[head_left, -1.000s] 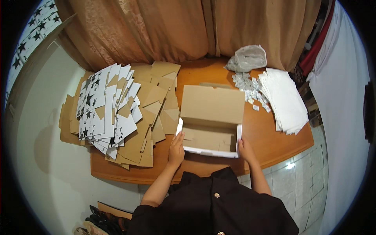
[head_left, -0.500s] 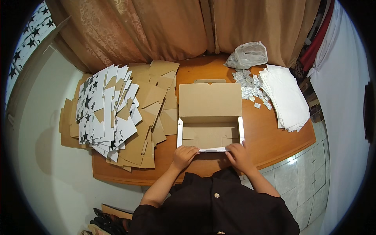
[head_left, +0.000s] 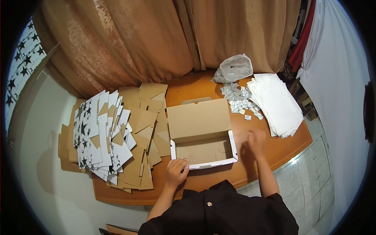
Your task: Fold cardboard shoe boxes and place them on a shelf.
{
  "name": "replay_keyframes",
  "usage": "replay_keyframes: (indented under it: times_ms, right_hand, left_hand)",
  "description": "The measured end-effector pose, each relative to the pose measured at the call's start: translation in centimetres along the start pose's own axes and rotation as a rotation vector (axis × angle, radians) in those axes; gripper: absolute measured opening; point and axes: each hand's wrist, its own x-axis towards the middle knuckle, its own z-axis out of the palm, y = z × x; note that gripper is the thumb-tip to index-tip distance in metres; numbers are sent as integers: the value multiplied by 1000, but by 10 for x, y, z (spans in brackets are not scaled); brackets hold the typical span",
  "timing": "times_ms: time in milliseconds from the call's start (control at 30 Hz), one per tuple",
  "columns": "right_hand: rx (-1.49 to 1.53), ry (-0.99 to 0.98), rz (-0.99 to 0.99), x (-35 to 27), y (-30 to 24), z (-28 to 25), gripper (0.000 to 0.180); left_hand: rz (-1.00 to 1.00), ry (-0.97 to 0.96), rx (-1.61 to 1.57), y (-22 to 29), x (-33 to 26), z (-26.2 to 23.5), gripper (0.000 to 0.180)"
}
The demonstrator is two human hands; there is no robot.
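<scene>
An open cardboard box (head_left: 203, 163) stands in front of me on the table, white outside and brown inside. Its lid (head_left: 199, 117) is folded up at the back, and the inside shows bare brown card. My left hand (head_left: 177, 172) is closed over the box's front left corner, fingers curled on the edge. Off the box's right side, my right hand (head_left: 257, 141) is in the air over the table, smeared by motion, so its fingers are unclear. Beyond it lie many small white-and-clear sachets (head_left: 239, 102) in a loose heap.
Flat box blanks (head_left: 147, 135), brown and white with black stars, are piled on the left of the wooden table (head_left: 129, 197). A clear plastic bag (head_left: 237, 68) sits behind the sachets. A stack of white sheets (head_left: 276, 103) lies at the right, near the table's edge.
My right hand has let go of the box's front right corner and moved right and away from me, toward the sachets. My left hand stays at the front left corner. The view has shifted.
</scene>
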Motion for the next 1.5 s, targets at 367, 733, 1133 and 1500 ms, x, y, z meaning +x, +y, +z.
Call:
replay_keyframes:
  times_ms: [367, 733, 1133, 1500]
  right_hand:
    - [-702, -254, 747, 18, 144, -19, 25]
    - [-757, 110, 450, 18, 132, -25, 16]
    - [-551, 86, 448, 25, 130, -45, 22]
    - [-413, -53, 364, 42, 146, -50, 45]
  left_hand:
    - [-24, 107, -19, -6, 14, -2, 9]
    - [2, 132, -86, 0, 32, 5, 8]
    - [-11, 116, -132, 7, 33, 6, 6]
    - [73, 74, -180, 25, 52, 12, 6]
